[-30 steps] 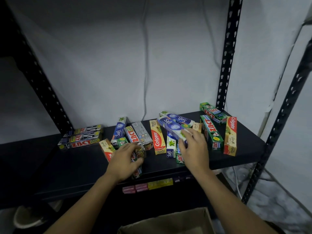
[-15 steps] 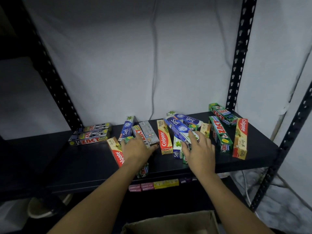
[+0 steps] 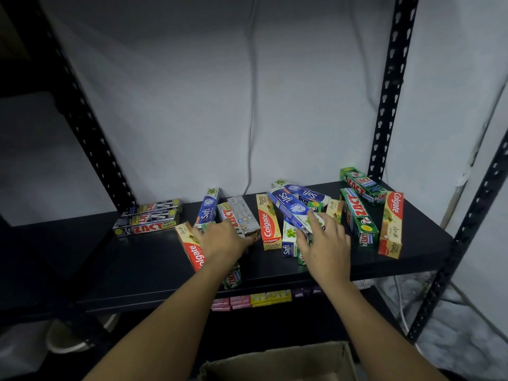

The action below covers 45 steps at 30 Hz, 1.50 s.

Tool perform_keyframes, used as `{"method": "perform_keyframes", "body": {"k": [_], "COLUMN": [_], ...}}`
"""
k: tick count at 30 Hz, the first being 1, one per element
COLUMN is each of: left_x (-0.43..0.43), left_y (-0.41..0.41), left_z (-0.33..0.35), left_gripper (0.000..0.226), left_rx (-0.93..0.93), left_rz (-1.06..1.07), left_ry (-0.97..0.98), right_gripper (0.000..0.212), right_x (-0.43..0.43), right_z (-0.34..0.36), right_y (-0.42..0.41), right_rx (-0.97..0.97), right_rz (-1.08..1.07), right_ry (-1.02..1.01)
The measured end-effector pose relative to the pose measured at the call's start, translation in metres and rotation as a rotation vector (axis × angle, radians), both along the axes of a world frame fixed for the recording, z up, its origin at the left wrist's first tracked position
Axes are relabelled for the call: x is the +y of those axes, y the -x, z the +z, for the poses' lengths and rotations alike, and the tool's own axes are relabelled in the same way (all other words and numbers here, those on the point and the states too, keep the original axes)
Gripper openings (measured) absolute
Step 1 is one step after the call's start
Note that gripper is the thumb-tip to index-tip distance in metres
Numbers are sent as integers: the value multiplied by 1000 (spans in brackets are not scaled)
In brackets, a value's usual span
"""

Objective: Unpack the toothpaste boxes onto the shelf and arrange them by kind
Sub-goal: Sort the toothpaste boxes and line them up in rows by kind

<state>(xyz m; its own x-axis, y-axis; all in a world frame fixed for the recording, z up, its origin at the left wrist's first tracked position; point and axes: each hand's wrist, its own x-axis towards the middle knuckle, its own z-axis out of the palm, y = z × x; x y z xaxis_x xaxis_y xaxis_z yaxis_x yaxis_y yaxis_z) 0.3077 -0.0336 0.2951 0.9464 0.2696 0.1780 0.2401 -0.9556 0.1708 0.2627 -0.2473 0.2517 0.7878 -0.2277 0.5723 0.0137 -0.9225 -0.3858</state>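
While the toothpaste boxes [image 3: 270, 229] lie mixed across the black shelf [image 3: 137, 270], my left hand [image 3: 222, 239] bends over a red-lettered Zact box [image 3: 229, 214]. Its fingertips are hidden, so I cannot tell the grip. My right hand [image 3: 327, 244] spreads over the near end of a blue Safi box [image 3: 291, 207] that lies atop others; grip likewise unclear. At 9 o'clock: two Zact Smokers boxes [image 3: 148, 224], side by side. At 3 o'clock: green Zact boxes [image 3: 358, 215] and one Colgate box [image 3: 391, 224]. At 6 o'clock, below the shelf: open cardboard carton [image 3: 275, 361], contents not visible.
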Motion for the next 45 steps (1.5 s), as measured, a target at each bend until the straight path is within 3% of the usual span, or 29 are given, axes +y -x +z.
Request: {"method": "perform_keyframes", "body": {"k": [5, 13, 20, 25, 30, 35, 39, 42, 45], "left_x": [-2, 5, 40, 78, 127, 179, 199, 208, 213], "left_y": [11, 29, 42, 63, 94, 121, 134, 136, 135], "left_z": [6, 13, 34, 56, 57, 32, -3, -30, -44], "left_gripper": [53, 41, 23, 12, 19, 42, 30, 40, 56], "left_rx": [-10, -359, -543, -637, -722, -755, -658, -572, -496], "left_rz": [-60, -24, -62, -154, -117, 16, 58, -34, -124], "left_ry": [137, 573, 724, 837, 695, 594, 495, 397, 325], "right_gripper": [52, 53, 65, 63, 53, 54, 54, 53, 59], "right_x": [-1, 0, -1, 33, 105, 176, 208, 210, 202], "right_z": [1, 3, 23, 53, 69, 59, 33, 23, 23], "right_y": [1, 1, 3, 12, 21, 36, 34, 30, 26], "right_rx": [14, 53, 175, 36, 11, 185, 307, 341, 341], "right_rz": [10, 11, 32, 86, 418, 713, 732, 638, 598], "right_ry": [-10, -26, -16, 91, 78, 198, 464, 609, 601]}}
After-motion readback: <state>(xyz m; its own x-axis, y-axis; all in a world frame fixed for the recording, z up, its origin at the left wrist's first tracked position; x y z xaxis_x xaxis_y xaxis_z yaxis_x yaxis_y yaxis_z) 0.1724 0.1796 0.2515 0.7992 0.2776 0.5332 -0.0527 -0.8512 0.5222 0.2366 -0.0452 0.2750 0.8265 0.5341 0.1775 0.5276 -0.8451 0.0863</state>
